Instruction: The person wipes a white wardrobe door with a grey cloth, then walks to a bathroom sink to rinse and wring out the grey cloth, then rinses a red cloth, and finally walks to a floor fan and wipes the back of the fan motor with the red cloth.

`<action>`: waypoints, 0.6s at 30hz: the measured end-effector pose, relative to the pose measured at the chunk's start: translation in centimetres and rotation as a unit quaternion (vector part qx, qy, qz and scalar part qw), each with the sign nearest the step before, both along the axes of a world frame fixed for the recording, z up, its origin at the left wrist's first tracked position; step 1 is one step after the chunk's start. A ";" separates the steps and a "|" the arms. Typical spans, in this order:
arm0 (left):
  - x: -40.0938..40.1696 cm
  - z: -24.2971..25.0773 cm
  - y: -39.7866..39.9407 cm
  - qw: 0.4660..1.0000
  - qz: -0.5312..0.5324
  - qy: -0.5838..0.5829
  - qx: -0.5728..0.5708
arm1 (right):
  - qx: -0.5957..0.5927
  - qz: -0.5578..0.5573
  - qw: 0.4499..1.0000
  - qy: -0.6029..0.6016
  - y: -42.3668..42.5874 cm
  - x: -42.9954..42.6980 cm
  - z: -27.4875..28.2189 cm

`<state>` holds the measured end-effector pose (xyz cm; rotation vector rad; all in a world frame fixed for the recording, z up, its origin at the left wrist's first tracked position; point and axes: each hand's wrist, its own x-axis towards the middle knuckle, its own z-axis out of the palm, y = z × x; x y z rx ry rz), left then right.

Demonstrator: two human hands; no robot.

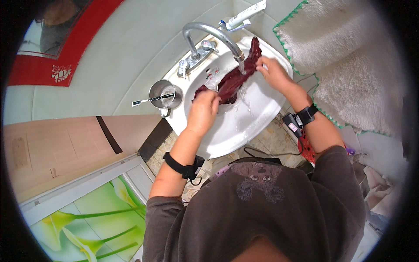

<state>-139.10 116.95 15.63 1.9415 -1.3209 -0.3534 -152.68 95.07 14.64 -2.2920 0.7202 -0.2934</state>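
A wet dark-red cloth (234,83) stretches slantwise across the white washbasin (252,122). Water runs from the curved chrome faucet (212,29) onto the cloth's middle. My left hand (203,111) grips the cloth's lower left end, with a bunched bit showing beyond the fingers. At the upper right, my right hand (272,72) pinches the other part, and a loose end sticks up past the thumb. The fingertips of both hands are partly hidden. Part of the cloth touches the bowl.
On the basin's left rim stands a metal mug (165,95) with a toothbrush (144,102) across it. A toothpaste tube (247,14) is at the back corner. A pale towel (353,65) with green edging hangs to the right. A cable (275,154) trails below the basin.
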 end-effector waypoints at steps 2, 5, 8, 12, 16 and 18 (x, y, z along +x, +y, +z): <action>-1.2 -3.3 1.2 0.994 -0.002 0.085 0.072 | 0.084 -0.036 0.991 0.098 0.1 -0.4 -3.4; -1.3 -7.0 2.2 0.910 0.020 0.293 0.292 | 0.062 -0.090 0.988 0.107 0.1 -0.4 -9.4; -1.6 -6.1 1.4 0.737 0.263 0.581 0.224 | -0.035 -0.170 0.972 0.158 2.6 2.9 -10.1; -2.0 -6.9 0.3 0.588 0.308 0.733 0.148 | -0.017 -0.052 0.976 0.213 7.9 5.4 -11.6; -0.3 -8.7 0.6 0.489 0.186 0.849 0.077 | 0.281 0.044 0.955 0.088 11.9 7.2 -8.3; 0.2 -7.8 1.0 0.484 0.208 0.850 -0.019 | 0.276 0.128 0.953 0.011 13.8 6.5 -4.4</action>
